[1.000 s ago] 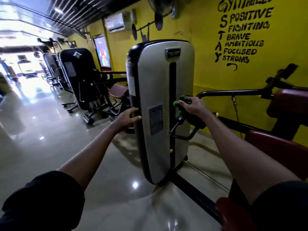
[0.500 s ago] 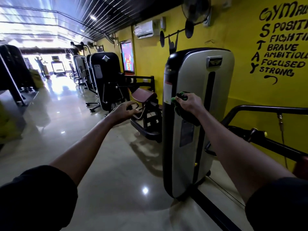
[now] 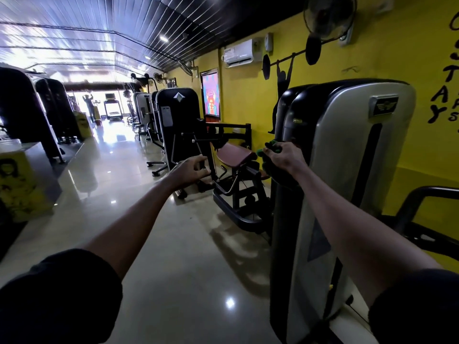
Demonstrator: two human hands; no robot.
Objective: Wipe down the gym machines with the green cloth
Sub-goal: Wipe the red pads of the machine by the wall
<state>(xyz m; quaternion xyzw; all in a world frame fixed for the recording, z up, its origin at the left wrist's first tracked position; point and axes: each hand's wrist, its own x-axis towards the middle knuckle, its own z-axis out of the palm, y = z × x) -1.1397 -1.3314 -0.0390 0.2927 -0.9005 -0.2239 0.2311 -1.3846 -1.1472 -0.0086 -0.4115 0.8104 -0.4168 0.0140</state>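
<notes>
The green cloth (image 3: 260, 152) is mostly hidden. Only a few bright tufts poke out past the right hand (image 3: 283, 157), whose fingers are clamped round it, and the rest hangs as a dark bundle underneath. The hand holds it against the black front edge of the grey weight-stack machine (image 3: 347, 170); whether the cloth presses flat there I cannot tell. The machine's base is cut off at the bottom, and the wall lettering (image 3: 444, 95) runs off the right edge.

The left hand (image 3: 191, 170) hangs in the air over the shiny floor (image 3: 173, 244), fingers apart and loosely curled, holding nothing. Behind it sits a maroon seat pad (image 3: 236, 153).

A second ago that left hand was braced on the machine's black edge; now it is clear of it. The cloth was then by the grey face's central slot.
</notes>
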